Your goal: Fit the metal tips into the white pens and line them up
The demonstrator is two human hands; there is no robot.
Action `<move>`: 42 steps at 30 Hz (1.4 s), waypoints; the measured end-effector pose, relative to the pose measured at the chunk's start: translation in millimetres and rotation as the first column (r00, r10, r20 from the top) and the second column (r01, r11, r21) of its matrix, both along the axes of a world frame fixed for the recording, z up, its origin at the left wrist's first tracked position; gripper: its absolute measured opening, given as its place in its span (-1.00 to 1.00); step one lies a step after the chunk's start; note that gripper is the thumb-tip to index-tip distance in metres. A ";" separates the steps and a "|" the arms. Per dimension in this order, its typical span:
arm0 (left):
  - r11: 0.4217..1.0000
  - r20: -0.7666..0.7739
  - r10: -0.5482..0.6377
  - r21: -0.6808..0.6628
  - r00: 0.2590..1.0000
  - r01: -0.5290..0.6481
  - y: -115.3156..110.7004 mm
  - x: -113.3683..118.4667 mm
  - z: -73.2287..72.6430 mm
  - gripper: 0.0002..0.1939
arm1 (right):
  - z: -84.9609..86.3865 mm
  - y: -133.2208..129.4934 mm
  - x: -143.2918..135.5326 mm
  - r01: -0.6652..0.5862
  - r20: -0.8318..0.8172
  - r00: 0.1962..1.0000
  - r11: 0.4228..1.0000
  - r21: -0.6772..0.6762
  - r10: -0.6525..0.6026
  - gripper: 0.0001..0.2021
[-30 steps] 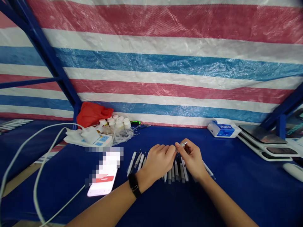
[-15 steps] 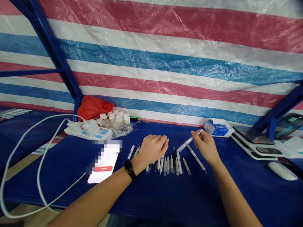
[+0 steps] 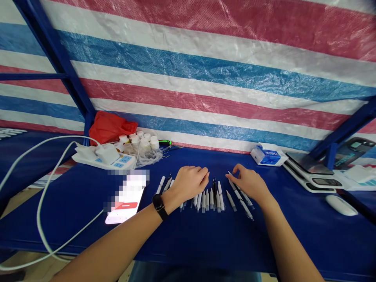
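My left hand (image 3: 192,182), with a black watch (image 3: 158,201) on the wrist, is over the left part of a row of pens. Its fingers are curled together with the thumb alongside; whatever they hold, if anything, is hidden under the hand. Several grey-white pens (image 3: 207,199) in clear wrapping lie side by side, and a few black ones (image 3: 214,190) show among them. At the row's right side my right hand (image 3: 246,182) has thumb and index finger apart. Its thumb tip is at the upper end of a white wrapped pen (image 3: 242,201), which rests beside another pen (image 3: 246,197).
A lit phone (image 3: 126,199) lies left of the pens. Behind it are a power strip (image 3: 88,157) with a white cable, white-capped bottles (image 3: 147,143) and a red bag (image 3: 111,127). A blue-white box (image 3: 268,155), a scale (image 3: 311,174) and a white mouse (image 3: 341,205) are to the right.
The pen that my right hand held up at a slant is now down on the table beside the other one, and the fingers have parted. My left hand keeps its place.
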State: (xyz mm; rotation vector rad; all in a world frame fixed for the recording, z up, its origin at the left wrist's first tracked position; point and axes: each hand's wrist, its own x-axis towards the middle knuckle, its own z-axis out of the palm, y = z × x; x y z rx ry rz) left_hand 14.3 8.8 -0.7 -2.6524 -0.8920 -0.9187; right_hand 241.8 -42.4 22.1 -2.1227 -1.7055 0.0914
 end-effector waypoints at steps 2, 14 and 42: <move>1.000 0.001 0.004 -0.009 1.000 -0.004 0.3 -0.8 -0.1 -0.68 | 8.2 -2.7 -6.2 -0.008 -0.008 1.000 1.000 0.004 0.008 -0.80; 0.999 -0.063 0.043 -0.016 0.997 -0.044 -1.4 0.2 2.8 -0.68 | 21.8 -22.7 -31.2 -0.179 -0.039 0.982 0.867 -0.465 0.182 -0.95; 0.930 -0.178 -0.328 -0.234 0.928 0.284 -11.4 1.1 4.4 -0.79 | 13.1 -13.9 -42.3 -0.027 -0.103 0.995 0.943 -0.331 -0.008 -0.86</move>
